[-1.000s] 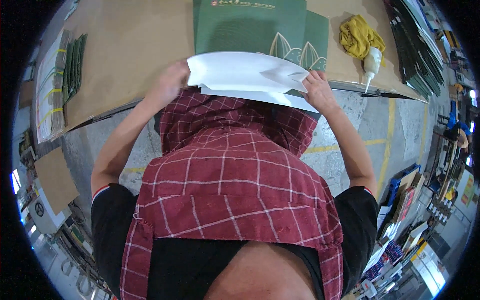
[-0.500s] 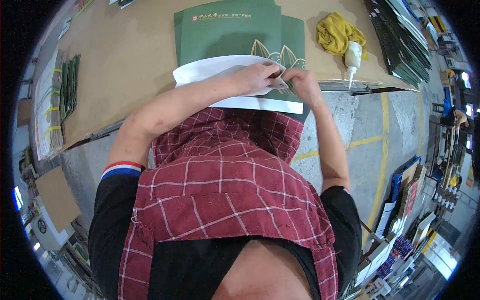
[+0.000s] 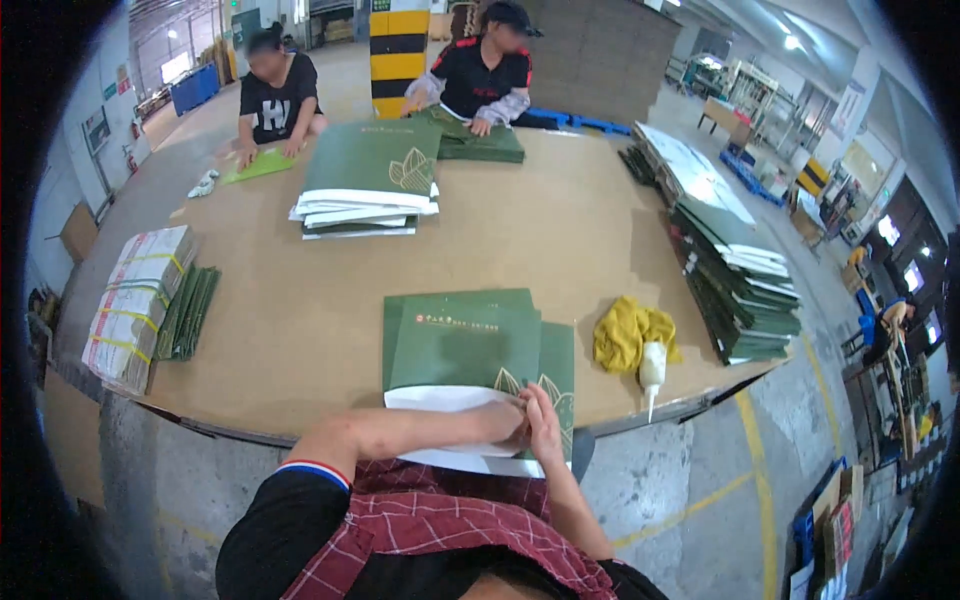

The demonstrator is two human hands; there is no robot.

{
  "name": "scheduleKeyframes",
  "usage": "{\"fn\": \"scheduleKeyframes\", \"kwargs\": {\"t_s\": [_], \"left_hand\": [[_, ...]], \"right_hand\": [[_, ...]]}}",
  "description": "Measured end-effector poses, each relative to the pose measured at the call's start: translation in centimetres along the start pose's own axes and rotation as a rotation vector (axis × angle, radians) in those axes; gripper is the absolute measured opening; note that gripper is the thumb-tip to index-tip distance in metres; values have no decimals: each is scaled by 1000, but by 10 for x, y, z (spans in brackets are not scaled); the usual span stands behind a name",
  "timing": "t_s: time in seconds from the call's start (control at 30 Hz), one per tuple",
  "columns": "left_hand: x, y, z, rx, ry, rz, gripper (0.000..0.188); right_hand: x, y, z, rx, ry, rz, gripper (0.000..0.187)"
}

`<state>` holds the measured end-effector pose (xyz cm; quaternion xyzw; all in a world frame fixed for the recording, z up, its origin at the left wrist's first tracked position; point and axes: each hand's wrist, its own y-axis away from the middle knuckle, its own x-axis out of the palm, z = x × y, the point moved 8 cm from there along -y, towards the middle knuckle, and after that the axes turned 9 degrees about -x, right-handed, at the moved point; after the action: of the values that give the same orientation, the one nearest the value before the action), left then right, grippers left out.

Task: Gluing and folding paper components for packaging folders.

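A green paper bag with gold leaf outlines lies at the table's near edge, over other green sheets. Its white inner side is folded open toward me. My left hand reaches across this white fold to its right corner, closed on the paper; its fingertips are partly hidden. My right hand meets it there, fingers together and pressed on the same corner. To the right, a white squeeze bottle with a thin nozzle lies against a crumpled yellow cloth, apart from both hands.
A stack of green bags stands farther back on the brown table. Strapped white bundles sit at the left edge, a tall green pile at the right. Two people work across the table, one handling green sheets.
The view has tilted up, bringing the far table and two people into sight. My right hand has closed in on my left at the bag's corner.
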<state>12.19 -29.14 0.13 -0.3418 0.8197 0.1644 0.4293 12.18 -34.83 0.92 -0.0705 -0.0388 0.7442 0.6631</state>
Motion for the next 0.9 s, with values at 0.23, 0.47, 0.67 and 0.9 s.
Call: {"fn": "scheduleKeyframes", "kwargs": {"t_s": [0.23, 0.47, 0.67, 0.9], "left_hand": [[6, 18, -17, 300, -153, -232, 25], [12, 17, -18, 169, -276, 254, 47], [3, 40, -10, 399, -320, 14, 39], [10, 44, -24, 336, -245, 132, 53]], "right_hand": [[-8, 8, -7, -8, -96, -113, 42], [-9, -2, -16, -62, -109, -21, 62], [24, -6, -30, -164, 571, 150, 60], [16, 3, -16, -197, 276, 225, 54]]}}
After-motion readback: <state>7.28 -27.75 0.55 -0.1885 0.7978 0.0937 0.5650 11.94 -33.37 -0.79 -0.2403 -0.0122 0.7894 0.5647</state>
